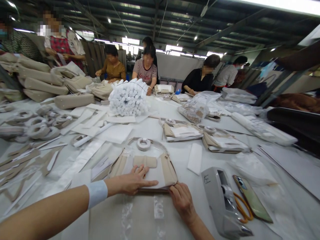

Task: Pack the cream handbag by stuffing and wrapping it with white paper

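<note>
A beige handbag (166, 166) lies flat on the white table (140, 216) in front of me, with white paper over its front. My left hand (133, 181) rests flat on the paper, fingers stretched out to the right. My right hand (181, 200) presses on the bag's lower right corner, fingers bent down over the edge. A roll of white tape (143, 144) sits just beyond the bag.
A grey tape dispenser (222, 200), orange scissors (241, 208) and a phone (251, 198) lie to my right. Two more wrapped bags (185, 131) sit further back. A bundle of white paper rolls (128, 98) stands mid-table. Stacked beige bags (42, 81) and straps fill the left. Several people work along the far side.
</note>
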Available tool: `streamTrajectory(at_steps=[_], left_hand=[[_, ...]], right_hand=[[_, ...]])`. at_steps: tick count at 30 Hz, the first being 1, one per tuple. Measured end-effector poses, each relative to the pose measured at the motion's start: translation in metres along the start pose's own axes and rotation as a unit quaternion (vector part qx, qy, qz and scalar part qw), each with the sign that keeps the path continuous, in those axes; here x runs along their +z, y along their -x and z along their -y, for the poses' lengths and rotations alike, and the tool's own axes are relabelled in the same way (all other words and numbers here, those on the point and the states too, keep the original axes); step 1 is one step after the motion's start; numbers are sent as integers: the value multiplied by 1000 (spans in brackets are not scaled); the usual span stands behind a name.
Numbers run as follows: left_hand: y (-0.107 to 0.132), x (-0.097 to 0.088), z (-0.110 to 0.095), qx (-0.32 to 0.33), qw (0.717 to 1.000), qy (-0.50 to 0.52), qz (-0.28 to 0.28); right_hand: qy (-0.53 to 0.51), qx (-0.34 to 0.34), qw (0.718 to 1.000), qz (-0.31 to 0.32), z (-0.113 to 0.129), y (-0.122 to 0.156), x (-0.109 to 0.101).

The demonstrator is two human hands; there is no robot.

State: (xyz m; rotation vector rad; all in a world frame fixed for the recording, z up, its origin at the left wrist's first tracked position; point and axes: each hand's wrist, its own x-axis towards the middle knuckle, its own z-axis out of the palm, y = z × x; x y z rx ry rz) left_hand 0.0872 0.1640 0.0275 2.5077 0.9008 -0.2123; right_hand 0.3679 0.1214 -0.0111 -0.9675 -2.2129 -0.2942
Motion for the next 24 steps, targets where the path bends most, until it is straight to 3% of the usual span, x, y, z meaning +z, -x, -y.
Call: streamTrajectory(at_steps=[4,6,11,14,17,19,23,24], left_hand=[[0,5,-4,-13,1000,-3,-10],[-1,5,-5,-7,1000,-5,-14],[1,-1,-9,5,1000,-11,-26],[4,-4,-12,10,999,-9,-35],[0,6,-11,13,998,-13,-55],[-12,20,-3,23,998,-13,-65],[-50,44,29,-26,998,3,-64],[-57,46,34,-18,997,-16,-71]], right_hand=[[-44,68,997,-16,-3,1,-2],[-16,61,998,-4,-6,-4,-12],[34,-87,983,157,-5,-49,-32],[10,-172,958,231,-4,-79,-24],[8,-222,943,249,-9,-87,-9],[22,-252,940,231,-20,-81,6],[62,-327,942,36,-51,-59,48],[68,-305,950,3,-57,-57,58]])
